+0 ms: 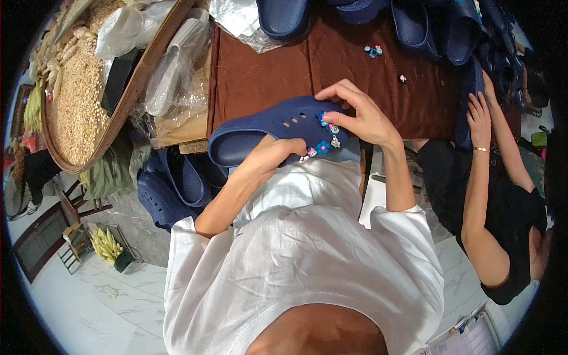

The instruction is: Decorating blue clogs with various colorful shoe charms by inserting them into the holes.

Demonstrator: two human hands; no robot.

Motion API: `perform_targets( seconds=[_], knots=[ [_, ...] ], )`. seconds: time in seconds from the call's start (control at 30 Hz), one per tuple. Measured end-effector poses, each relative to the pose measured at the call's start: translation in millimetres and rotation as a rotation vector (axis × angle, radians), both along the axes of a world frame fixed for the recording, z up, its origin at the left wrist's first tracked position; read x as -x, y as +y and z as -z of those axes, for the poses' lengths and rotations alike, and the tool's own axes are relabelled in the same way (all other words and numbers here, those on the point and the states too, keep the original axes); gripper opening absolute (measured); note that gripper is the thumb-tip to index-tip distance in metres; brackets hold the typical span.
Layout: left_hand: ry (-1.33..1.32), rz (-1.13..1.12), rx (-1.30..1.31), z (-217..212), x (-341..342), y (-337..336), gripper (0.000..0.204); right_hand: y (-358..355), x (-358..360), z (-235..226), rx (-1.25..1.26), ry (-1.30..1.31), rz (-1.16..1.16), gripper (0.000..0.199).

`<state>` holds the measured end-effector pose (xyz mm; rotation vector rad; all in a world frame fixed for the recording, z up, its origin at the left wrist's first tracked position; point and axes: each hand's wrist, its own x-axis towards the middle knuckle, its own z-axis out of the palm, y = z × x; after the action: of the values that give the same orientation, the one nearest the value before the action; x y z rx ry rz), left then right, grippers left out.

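A navy blue clog [266,121] rests on its side at the table's near edge, in front of my body. My left hand [272,155] grips it, fingers reaching into the foot opening and out of sight, thumb by the near edge. My right hand [364,118] bends over the toe end, fingertips on the far edge and thumb pressed on a blue charm [324,118]. A curved row of small charms sits on the clog's upper, among them a blue flower charm [322,147] and a white swirl charm [335,129]. Several vent holes beside them are bare.
A brown cloth [260,71] covers the table, with loose charms [373,51] on it. More navy clogs [408,23] line the far side; others [171,189] lie below left. A tray of grain [77,112] stands left. A co-worker [485,177] handles a clog at right.
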<state>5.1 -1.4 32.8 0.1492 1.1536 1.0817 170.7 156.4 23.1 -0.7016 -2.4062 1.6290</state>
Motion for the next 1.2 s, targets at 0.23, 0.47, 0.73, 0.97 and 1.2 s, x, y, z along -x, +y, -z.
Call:
perform_targets(
  seconds=[0.23, 0.47, 0.73, 0.97, 1.2],
  knots=[
    [0.15, -0.013, -0.031, 11, -3, -7, 0.035, -21, 7, 17, -0.161, 0.03, 0.005, 0.04],
    [0.267, 0.025, -0.027, 9, -3, -3, 0.041, -22, 7, 21, -0.172, 0.047, 0.028, 0.046],
    [0.526, 0.092, -0.187, 17, -4, 0, 0.036, -29, 6, 22, -0.178, -0.017, 0.034, 0.053],
    [0.394, -0.131, -0.079, 15, -1, -3, 0.043, -24, 15, 33, -0.151, -0.067, -0.005, 0.056],
    [0.133, 0.056, -0.009, 29, 45, 18, 0.05, -12, 2, 43, 0.006, 0.028, 0.057, 0.067]
  ],
)
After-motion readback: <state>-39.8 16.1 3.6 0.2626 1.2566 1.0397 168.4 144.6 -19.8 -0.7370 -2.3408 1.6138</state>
